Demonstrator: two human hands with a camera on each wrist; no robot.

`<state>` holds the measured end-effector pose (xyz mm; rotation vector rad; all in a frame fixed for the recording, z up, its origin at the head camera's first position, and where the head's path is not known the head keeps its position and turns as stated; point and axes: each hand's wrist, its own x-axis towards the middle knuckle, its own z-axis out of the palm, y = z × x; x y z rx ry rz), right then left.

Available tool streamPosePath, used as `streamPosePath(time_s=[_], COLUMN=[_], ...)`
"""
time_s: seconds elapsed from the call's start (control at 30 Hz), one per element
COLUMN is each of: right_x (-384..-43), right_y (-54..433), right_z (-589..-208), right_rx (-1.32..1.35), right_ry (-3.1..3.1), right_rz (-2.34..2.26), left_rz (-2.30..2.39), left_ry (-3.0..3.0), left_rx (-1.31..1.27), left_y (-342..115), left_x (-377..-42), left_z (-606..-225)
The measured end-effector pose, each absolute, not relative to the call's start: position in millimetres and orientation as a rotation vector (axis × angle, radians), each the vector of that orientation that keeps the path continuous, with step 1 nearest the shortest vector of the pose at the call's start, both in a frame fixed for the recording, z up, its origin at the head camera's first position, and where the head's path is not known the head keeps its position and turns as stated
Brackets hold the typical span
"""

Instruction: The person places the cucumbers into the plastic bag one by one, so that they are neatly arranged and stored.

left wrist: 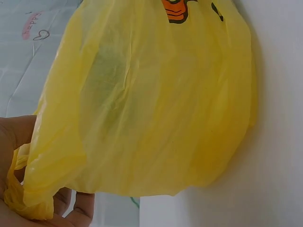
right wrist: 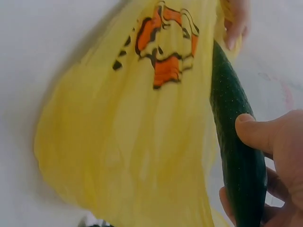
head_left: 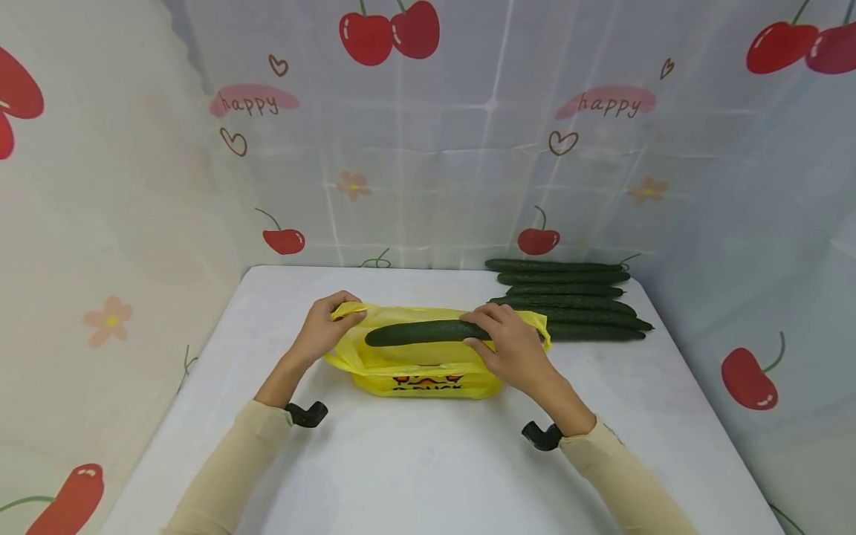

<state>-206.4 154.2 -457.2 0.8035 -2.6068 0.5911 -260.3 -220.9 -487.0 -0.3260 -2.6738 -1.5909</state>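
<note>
A yellow plastic bag [head_left: 428,385] with an orange and black print stands on the white table, its mouth spread wide. My left hand [head_left: 323,327] pinches the bag's left end; the left wrist view shows the gathered plastic [left wrist: 33,201] between thumb and fingers. Over the bag's mouth, my right hand [head_left: 511,345] grips a dark green cucumber [head_left: 414,333], thumb on the near side and fingers on the far side. It lies almost level, pointing left. In the right wrist view the cucumber [right wrist: 232,109] runs along the bag's rim, its far end partly behind the yellow plastic.
Several more cucumbers [head_left: 568,301] lie side by side at the back right of the table [head_left: 414,468], just beyond the bag's right end. A curtain [head_left: 441,163] printed with cherries hangs behind the table and along both sides.
</note>
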Motion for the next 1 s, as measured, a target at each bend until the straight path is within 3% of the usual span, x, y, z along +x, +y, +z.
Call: streamPosePath(time_s=[0.83, 1.0], right_x=[-227.9, -234.6], right_y=[134.3, 138.1], right_z=[-489.3, -485.3], right_rx=[0.685, 0.784], right_ry=[-2.894, -3.001], right_rz=[0.792, 0.761], left_rz=[-1.577, -1.606], left_ry=[-2.697, -2.692], left_rx=[-0.323, -0.315], left_y=[-213.8, -214.9], left_x=[-259.1, -257.2], left_z=[-488.7, -487.8])
